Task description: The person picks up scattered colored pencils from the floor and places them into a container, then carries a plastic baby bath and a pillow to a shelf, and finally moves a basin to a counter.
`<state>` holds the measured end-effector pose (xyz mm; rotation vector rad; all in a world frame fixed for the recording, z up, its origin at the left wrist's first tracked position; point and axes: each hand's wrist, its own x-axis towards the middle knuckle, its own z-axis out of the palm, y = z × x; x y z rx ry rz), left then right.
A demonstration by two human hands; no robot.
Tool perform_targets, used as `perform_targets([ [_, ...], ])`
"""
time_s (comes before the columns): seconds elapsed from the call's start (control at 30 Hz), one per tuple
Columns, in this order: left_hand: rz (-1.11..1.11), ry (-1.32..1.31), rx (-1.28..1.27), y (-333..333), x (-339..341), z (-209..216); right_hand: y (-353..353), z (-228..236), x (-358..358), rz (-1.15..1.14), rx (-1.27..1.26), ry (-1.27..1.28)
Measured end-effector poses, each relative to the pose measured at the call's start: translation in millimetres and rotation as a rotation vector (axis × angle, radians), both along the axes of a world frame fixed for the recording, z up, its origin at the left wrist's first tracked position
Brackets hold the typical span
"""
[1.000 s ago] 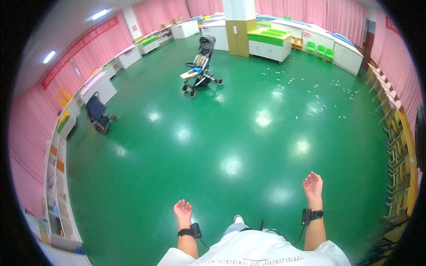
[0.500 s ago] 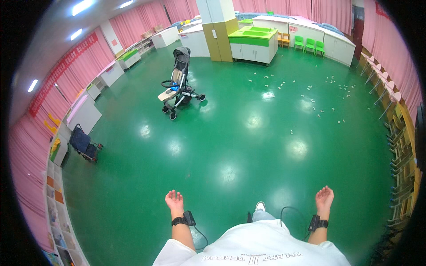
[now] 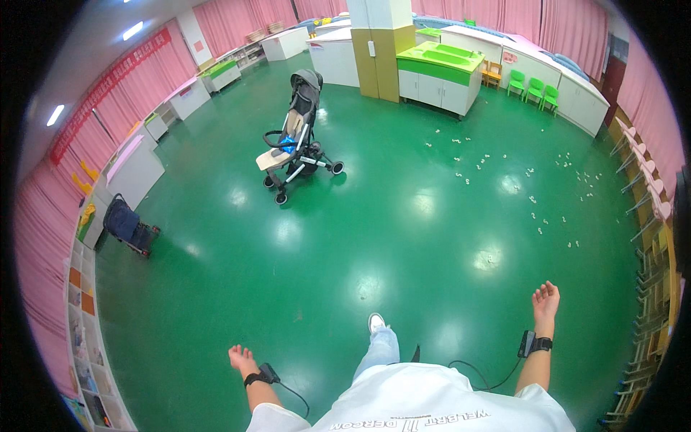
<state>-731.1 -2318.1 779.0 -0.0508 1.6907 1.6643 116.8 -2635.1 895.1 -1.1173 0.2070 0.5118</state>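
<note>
Both hands are empty above the green floor (image 3: 403, 237): the left hand (image 3: 240, 357) hangs low with fingers loosely together, the right hand (image 3: 545, 299) is raised with fingers slightly curled and parted, each wrist wearing one black band. One grey stroller (image 3: 296, 137) stands well ahead, one dark folded stroller (image 3: 128, 227) by the left shelves, and three green chairs (image 3: 533, 87) far off.

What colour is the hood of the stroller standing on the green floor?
Grey. The stroller has a grey hood over a beige seat, seen in the head view.
</note>
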Motion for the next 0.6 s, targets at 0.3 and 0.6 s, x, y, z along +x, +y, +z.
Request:
perform_targets([
  [0.3,-0.365,1.339,-0.490,202,-5,51,111,1,125,0.017,-0.582,-0.553],
  [0.6,0.032,2.737,-0.508,434,97,394,261,266,259,-0.339,-1.712,-2.182],
])
